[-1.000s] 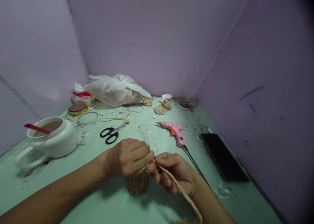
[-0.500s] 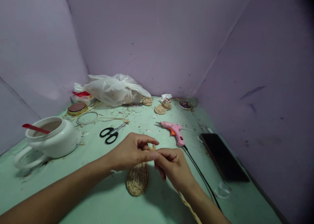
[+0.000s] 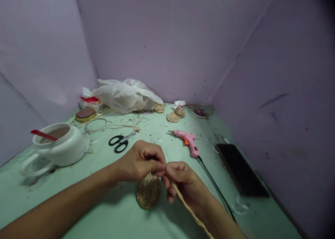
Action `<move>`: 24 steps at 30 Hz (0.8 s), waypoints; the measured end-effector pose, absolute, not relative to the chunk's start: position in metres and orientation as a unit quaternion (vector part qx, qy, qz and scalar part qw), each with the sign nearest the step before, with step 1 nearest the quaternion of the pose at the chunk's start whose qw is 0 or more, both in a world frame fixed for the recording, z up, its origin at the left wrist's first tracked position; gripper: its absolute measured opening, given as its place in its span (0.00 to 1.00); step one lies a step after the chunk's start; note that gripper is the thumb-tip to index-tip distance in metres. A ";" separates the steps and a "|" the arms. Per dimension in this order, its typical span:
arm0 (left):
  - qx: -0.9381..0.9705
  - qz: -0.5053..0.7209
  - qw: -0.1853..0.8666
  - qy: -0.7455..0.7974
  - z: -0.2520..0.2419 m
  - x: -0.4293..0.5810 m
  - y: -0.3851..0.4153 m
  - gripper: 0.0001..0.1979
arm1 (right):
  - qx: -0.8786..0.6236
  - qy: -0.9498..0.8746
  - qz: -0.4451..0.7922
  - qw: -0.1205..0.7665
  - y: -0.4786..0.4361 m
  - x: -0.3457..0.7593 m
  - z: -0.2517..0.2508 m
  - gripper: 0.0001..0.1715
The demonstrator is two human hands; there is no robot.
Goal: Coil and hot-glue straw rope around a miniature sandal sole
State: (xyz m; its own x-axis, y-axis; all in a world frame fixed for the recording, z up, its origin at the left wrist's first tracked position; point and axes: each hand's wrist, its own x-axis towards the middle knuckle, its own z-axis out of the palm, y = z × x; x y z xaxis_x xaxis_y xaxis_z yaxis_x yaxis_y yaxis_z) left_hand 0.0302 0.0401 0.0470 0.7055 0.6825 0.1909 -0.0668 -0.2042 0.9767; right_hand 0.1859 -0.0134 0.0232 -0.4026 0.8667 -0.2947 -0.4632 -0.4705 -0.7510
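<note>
A pale twisted strand of natural fibre (image 3: 187,207) runs from my fingertips down past my right wrist. My left hand (image 3: 146,162) pinches its upper end between thumb and forefinger. Right beside it, my right hand (image 3: 184,179) grips the same strand with thumb and fingers, the two hands' tips touching. Below my left hand lies a coiled oval of woven fibre (image 3: 148,193), its top partly hidden by the fingers. Whether the strand joins the oval cannot be seen.
A pink glue gun (image 3: 187,139) lies beyond my right hand, its black cord (image 3: 214,185) running toward me. Black-handled scissors (image 3: 121,141), a white pot (image 3: 62,148) with a red stick and a phone (image 3: 239,169) surround my hands. Behind are a plastic bag (image 3: 125,96) and woven discs (image 3: 173,117).
My left forefinger has come down to close on the strand. My right hand has turned, so the strand now shows across its palm side. The view has shifted slightly.
</note>
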 end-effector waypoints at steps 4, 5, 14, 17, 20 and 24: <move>0.757 0.327 0.534 0.185 0.051 0.032 0.038 0.05 | -0.361 -0.256 0.807 0.391 -0.012 0.187 0.022 0.14; 0.770 0.311 0.523 0.194 0.055 0.031 0.039 0.05 | -0.373 -0.261 0.796 0.399 -0.012 0.187 0.022 0.14; 0.802 0.077 0.138 0.576 0.081 -0.040 0.092 0.07 | -0.469 -0.217 0.667 0.537 0.003 0.195 0.017 0.12; 0.789 0.029 0.124 0.601 0.055 -0.041 0.098 0.01 | -0.466 -0.208 0.656 0.556 0.006 0.198 0.015 0.13; 0.778 0.018 0.124 0.615 0.036 -0.032 0.097 0.10 | -0.467 -0.205 0.649 0.564 0.008 0.199 0.014 0.13; 0.757 0.055 0.148 0.634 0.033 -0.028 0.097 0.13 | -0.473 -0.208 0.641 0.567 0.009 0.200 0.014 0.12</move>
State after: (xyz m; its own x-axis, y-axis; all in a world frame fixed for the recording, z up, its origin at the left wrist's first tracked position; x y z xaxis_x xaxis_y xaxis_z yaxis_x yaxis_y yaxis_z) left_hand -0.0279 0.0966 0.0328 0.1904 0.9763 -0.1031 0.9435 -0.1530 0.2939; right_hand 0.2001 0.0087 0.0140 0.0911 0.9241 -0.3710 -0.5315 -0.2700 -0.8029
